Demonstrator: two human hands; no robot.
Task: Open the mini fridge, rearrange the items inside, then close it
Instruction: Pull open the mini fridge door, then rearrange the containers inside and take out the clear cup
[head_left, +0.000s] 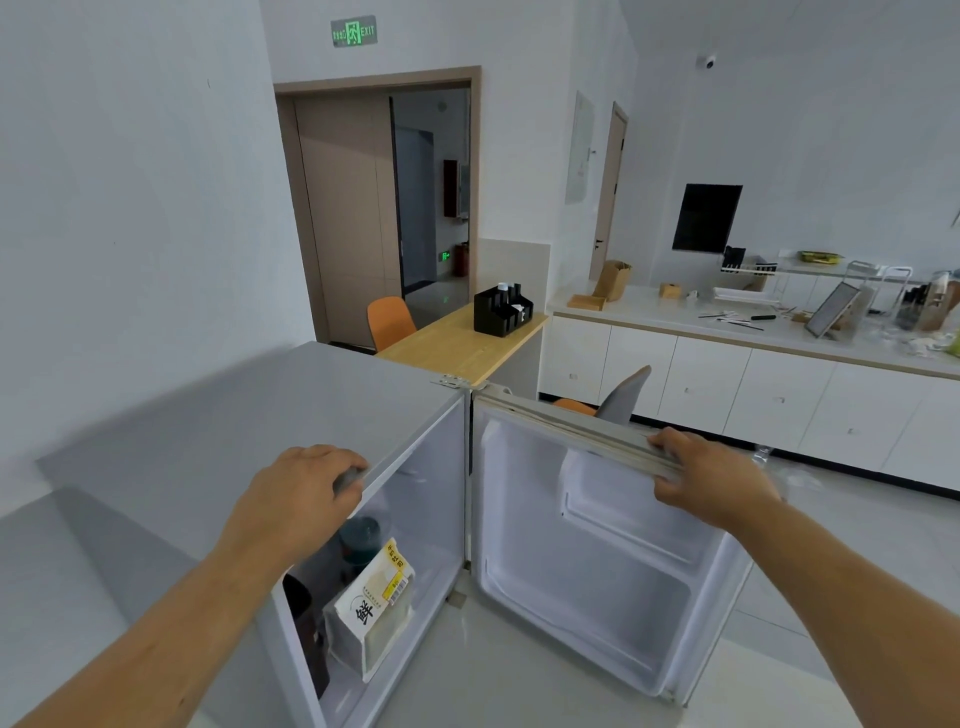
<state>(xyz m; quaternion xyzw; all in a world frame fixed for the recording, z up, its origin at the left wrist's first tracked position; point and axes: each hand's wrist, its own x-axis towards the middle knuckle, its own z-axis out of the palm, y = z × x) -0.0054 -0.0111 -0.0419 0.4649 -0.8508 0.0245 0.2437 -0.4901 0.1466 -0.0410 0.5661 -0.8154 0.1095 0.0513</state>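
Mini fridge (218, 415) low in the foreground, grey-topped, standing against the white wall on the left, door (587, 561) swung wide open to the right on its hinge (451, 382). Inside the cabinet: a white paper bag (371, 610) with a large black character and a yellow label, standing tilted near the front; behind it, a dark teal-lidded container (359, 540); at the left edge, a dark bottle-like shape (304, 623), mostly hidden by the forearm and too dim to name further. Door's inner shelves white and bare. Left hand (298, 493) resting on the front top edge of the cabinet, fingers curled over the lip, clasping that edge. Right hand (711, 480) gripping the top edge of the open door near its outer end, fingers wrapped over the gasket, thumb underneath. Just behind the fridge, a light wooden table (457, 345) carrying a black compartmented organizer (502, 312), with an orange chair (389, 322) at its far side. Beyond the door top, a grey chair back (626, 397) and a sliver of another orange seat (574, 407). Further right, a long white counter (675, 317) over white cabinets (727, 400), cluttered with a brown paper bag (614, 280), a dish rack (743, 293), a propped tablet (834, 309) and small utensils. On the wall above, a black panel (706, 218). At the back, an open doorway (379, 208) under a green exit sign (354, 32); high on the right, a dome security camera (707, 61).
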